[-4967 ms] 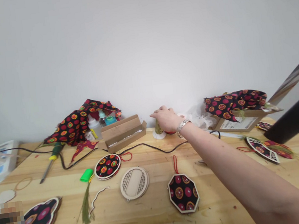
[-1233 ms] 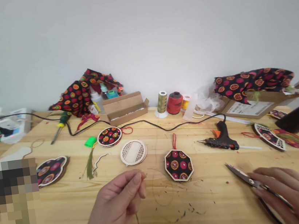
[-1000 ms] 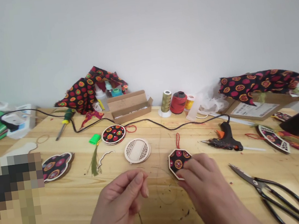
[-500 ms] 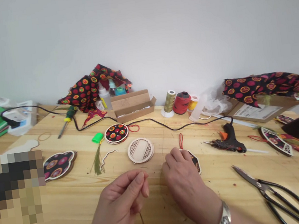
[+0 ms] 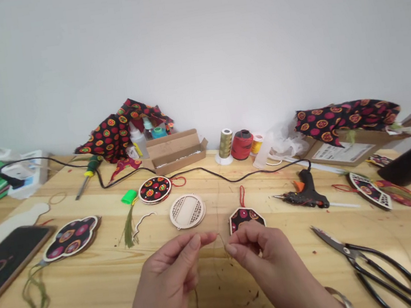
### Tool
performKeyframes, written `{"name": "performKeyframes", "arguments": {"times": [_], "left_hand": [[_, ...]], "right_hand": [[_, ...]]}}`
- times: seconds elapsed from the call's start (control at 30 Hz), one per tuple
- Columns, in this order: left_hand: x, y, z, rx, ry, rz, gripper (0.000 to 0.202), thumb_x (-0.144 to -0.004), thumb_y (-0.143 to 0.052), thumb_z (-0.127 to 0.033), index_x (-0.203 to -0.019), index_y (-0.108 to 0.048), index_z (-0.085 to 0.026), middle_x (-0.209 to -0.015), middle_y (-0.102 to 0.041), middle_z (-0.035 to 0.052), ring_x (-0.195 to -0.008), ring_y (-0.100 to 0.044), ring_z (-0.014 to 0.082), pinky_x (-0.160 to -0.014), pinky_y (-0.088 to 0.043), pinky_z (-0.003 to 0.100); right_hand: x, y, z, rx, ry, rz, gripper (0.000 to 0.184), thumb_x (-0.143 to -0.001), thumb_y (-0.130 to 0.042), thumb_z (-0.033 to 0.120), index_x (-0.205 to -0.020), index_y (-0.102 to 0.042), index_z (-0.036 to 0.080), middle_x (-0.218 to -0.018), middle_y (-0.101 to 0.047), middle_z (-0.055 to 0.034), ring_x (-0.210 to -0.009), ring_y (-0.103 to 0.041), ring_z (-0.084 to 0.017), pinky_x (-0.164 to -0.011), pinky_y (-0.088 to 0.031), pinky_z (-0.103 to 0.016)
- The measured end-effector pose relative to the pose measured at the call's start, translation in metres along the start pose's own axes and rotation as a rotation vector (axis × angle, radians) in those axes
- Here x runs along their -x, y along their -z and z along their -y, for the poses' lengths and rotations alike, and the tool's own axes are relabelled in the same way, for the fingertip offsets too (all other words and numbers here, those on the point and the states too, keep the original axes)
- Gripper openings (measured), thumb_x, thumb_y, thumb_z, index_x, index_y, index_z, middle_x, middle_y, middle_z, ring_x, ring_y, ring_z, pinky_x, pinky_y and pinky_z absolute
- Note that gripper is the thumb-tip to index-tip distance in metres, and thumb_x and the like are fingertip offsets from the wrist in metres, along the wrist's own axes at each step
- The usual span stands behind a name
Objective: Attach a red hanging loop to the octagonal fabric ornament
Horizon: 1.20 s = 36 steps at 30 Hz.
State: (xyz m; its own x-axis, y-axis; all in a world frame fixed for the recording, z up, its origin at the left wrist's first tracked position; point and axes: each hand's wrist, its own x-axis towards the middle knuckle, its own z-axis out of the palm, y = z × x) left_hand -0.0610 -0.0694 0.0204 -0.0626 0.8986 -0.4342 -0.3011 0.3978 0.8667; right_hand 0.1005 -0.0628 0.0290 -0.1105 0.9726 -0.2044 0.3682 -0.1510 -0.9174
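Note:
My left hand (image 5: 165, 280) and my right hand (image 5: 268, 267) hover over the wooden table (image 5: 96, 299), pinching a thin olive thread (image 5: 220, 240) between their fingertips. The thread's loose end hangs below my left hand (image 5: 165, 280). Just behind my right hand lies an octagonal fabric ornament (image 5: 245, 218) with a red loop, its lower part hidden by my fingers. A round wooden lattice disc (image 5: 187, 211) sits to the left of it, and a round fabric ornament (image 5: 154, 189) lies farther back.
Black-handled scissors (image 5: 364, 264) lie at the right and a glue gun (image 5: 304, 196) behind them. Thread spools (image 5: 242, 144) and a cardboard box (image 5: 177, 152) stand by the wall. A phone (image 5: 8, 266) lies at the left edge, near a green tassel (image 5: 129, 229).
My right hand has left the octagonal ornament and risen to the thread near my left hand. The ornament now lies flat behind it. The phone at the left has come into clear view.

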Motion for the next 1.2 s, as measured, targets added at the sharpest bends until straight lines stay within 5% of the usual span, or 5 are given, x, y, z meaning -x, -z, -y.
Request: {"name": "performKeyframes", "arguments": {"times": [0.1, 0.3, 1.2], "left_hand": [[0.000, -0.012, -0.001, 0.004, 0.015, 0.026, 0.037, -0.068, -0.071, -0.043, -0.090, -0.074, -0.014, -0.047, -0.030, -0.0082, -0.048, -0.020, 0.0069, -0.044, -0.018, 0.018], [0.001, -0.026, 0.003, 0.005, 0.035, 0.059, 0.038, -0.067, -0.072, -0.042, -0.091, -0.075, -0.013, -0.047, -0.032, -0.0071, -0.048, -0.021, 0.0069, -0.045, -0.017, 0.019], [0.004, -0.037, 0.003, -0.042, 0.070, 0.047, 0.033, -0.063, -0.074, -0.040, -0.082, -0.077, -0.013, -0.044, -0.030, -0.0074, -0.047, -0.018, 0.0063, -0.043, -0.017, 0.019]], "right_hand": [[0.003, -0.001, 0.003, -0.280, -0.121, 0.100, 0.022, -0.075, -0.059, 0.036, -0.067, -0.061, 0.015, -0.059, -0.046, 0.0030, -0.056, -0.036, -0.010, -0.054, -0.028, -0.024], [0.002, -0.005, -0.008, -0.531, -0.138, 0.120, 0.030, -0.068, -0.066, 0.042, -0.061, -0.058, 0.014, -0.055, -0.041, 0.0046, -0.055, -0.030, -0.009, -0.055, -0.025, -0.024], [0.003, -0.002, -0.016, -0.551, -0.173, 0.127, 0.038, -0.063, -0.068, 0.050, -0.060, -0.054, 0.015, -0.058, -0.044, 0.0035, -0.057, -0.034, -0.009, -0.057, -0.027, -0.024]]}}
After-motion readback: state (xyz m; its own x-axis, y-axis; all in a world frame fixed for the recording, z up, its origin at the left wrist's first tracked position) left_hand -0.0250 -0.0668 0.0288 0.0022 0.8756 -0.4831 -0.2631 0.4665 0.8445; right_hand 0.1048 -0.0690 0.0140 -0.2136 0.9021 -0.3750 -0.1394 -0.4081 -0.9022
